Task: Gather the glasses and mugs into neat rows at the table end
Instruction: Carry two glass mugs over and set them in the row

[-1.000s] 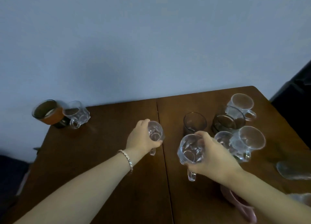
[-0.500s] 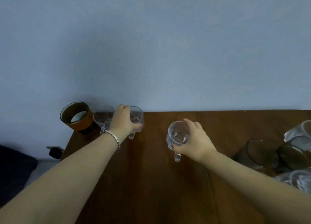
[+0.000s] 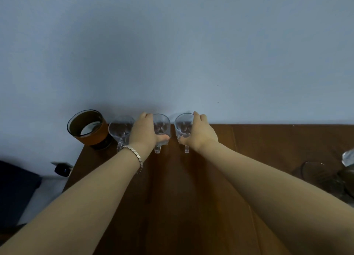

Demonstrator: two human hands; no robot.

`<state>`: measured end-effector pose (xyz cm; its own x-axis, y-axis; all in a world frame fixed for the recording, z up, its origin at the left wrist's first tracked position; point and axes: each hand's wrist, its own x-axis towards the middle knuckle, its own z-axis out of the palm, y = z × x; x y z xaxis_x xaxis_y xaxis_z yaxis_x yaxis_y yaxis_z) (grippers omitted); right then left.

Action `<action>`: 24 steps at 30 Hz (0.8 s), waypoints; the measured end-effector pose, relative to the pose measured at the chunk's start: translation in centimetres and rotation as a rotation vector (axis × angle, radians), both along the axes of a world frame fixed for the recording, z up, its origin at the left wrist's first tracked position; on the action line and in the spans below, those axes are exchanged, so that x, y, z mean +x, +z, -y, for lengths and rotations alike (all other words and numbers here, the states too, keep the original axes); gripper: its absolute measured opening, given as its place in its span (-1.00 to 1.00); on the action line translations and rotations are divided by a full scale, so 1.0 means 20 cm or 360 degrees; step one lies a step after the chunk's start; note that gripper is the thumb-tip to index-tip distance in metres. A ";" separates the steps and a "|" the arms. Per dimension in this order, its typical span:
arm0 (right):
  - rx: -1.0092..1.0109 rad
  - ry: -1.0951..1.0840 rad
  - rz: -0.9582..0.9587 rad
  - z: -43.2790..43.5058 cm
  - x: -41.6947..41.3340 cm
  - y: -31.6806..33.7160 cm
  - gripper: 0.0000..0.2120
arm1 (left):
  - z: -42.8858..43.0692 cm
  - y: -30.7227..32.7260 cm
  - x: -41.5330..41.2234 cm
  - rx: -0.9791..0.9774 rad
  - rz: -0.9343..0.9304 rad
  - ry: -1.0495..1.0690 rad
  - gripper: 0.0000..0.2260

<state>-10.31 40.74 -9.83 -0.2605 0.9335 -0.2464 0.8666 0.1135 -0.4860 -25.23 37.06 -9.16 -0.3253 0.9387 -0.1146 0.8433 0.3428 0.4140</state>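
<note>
We have one view only, worn on the head: it looks forward and slightly down along both forearms, close over the wooden worktop (image 3: 191, 197) toward its far edge, with the pale wall (image 3: 172, 43) filling the upper half.

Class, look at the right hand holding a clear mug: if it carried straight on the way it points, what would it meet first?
Probably the wall. The right hand and its mug are already at the table's far edge, with nothing visible beyond, though depth is hard to judge.
</note>
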 end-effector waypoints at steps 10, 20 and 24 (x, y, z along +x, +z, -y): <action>-0.0364 0.0347 0.0364 0.38 0.47 0.19 -0.54 | 0.15 0.16 0.26 -0.0052 -0.0439 -0.0186 -0.49; -0.0315 0.0278 0.0690 0.82 1.36 0.48 -0.70 | 0.56 0.39 0.98 -0.0499 0.0251 -0.0608 -0.84; -0.0133 -0.0079 0.0588 0.79 1.63 0.45 -0.52 | 0.75 0.38 1.14 -0.0623 0.0251 -0.0697 -0.84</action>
<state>22.38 24.88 -0.86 -0.0945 0.9154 -0.3912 0.9886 0.0399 -0.1454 -2.39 22.13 -1.63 0.1304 0.8598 -0.4937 0.8791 0.1300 0.4586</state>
